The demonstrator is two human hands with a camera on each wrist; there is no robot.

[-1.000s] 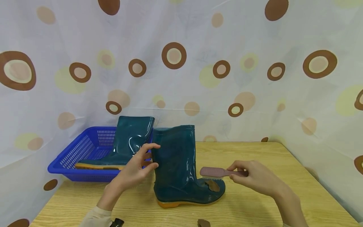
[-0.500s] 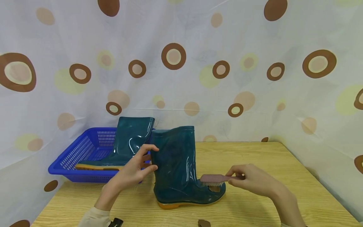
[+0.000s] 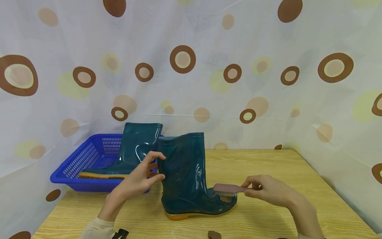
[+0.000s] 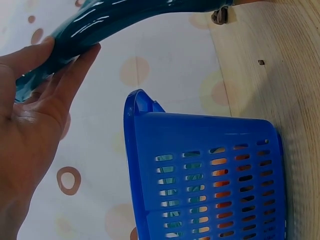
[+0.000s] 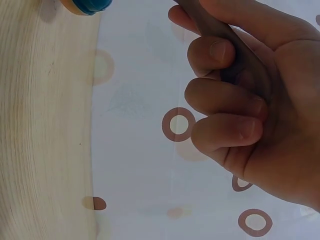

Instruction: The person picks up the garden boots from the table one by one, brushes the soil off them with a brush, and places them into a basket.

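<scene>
A dark green rubber rain boot (image 3: 183, 176) with an orange sole stands upright on the table, toe to the right. My left hand (image 3: 135, 182) holds the back of its shaft; in the left wrist view the thumb and fingers lie on either side of the boot (image 4: 107, 22). With my right hand (image 3: 273, 191) I grip a pinkish brush (image 3: 226, 188) by the handle, its bristles down at the boot's toe. Just below the bristles is a brown, mud-like patch (image 3: 225, 199). Fingers of the right hand (image 5: 225, 100) curl round the dark handle in the right wrist view.
A blue perforated basket (image 3: 74, 181) sits at the left, with a second green boot (image 3: 135, 152) in it. Near the table's front edge lies a brown flake (image 3: 214, 234). A spotted curtain (image 3: 209, 96) hangs behind the wooden table (image 3: 262, 159).
The brush has come down onto the boot's toe, then shifted slightly right, with the right hand. My left hand and the boot's top have edged a little left.
</scene>
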